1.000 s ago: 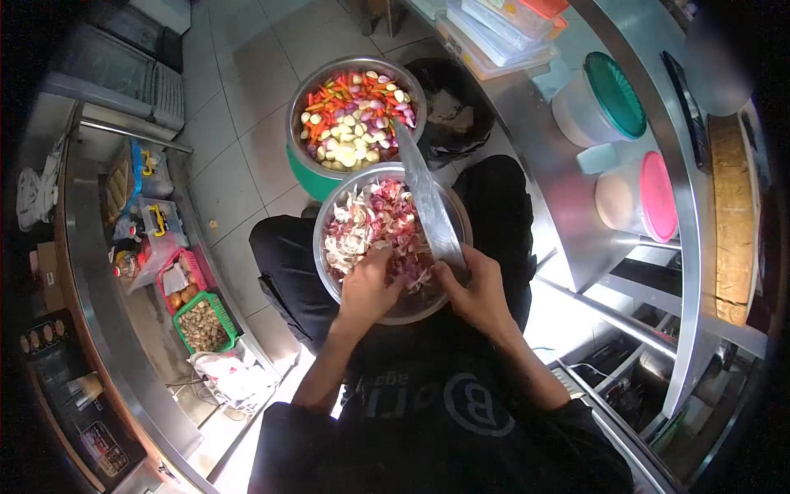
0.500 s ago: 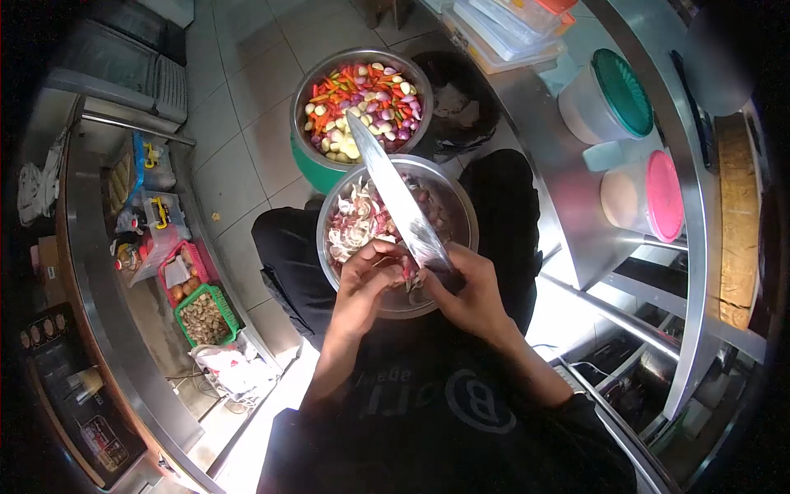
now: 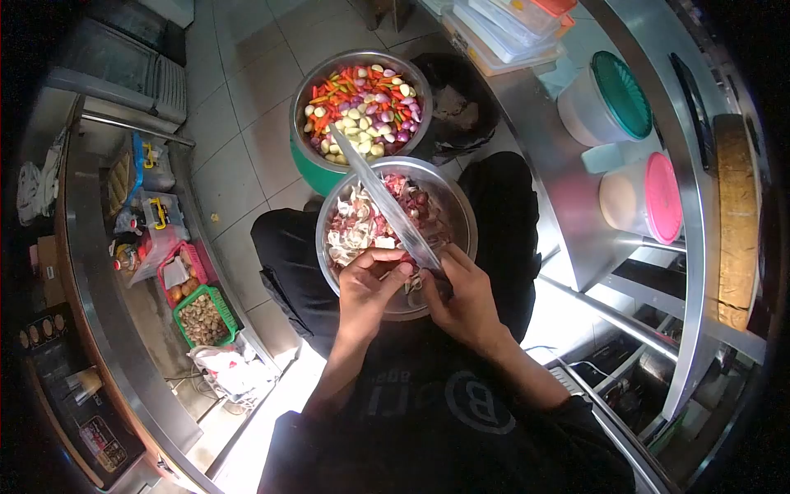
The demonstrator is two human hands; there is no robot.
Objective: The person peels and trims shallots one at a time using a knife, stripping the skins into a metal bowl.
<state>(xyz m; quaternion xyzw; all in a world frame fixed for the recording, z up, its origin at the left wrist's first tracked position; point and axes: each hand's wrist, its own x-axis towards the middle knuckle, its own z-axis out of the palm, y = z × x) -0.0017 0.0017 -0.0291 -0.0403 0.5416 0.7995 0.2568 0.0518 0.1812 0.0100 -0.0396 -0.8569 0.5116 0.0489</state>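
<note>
My right hand [image 3: 465, 300] is closed round the handle end of a large knife [image 3: 385, 200], whose broad blade points up and left over two metal bowls. Close beside it, my left hand [image 3: 369, 288] pinches a small reddish shallot, mostly hidden behind the fingers. Both hands are over the near metal bowl [image 3: 467, 235], which holds unpeeled shallots [image 3: 411, 193] and pale papery skins [image 3: 350, 230]. Behind it, the far metal bowl [image 3: 422, 78] contains red and orange chillies [image 3: 346, 85], peeled garlic cloves [image 3: 352, 123] and peeled purple shallots [image 3: 403, 111].
A green container [image 3: 309, 169] is beneath the far bowl, with a black plastic bag [image 3: 469, 123] beside it. Tubs with a green lid [image 3: 623, 95] and a pink lid [image 3: 663, 198] stand on the right shelf. Baskets, including a green one [image 3: 233, 317], line the left shelf.
The knife's blade has turned more edge-on, and its tip has shifted left and slightly down. My right hand has rotated slightly with it; my left fingers have shifted a little.
</note>
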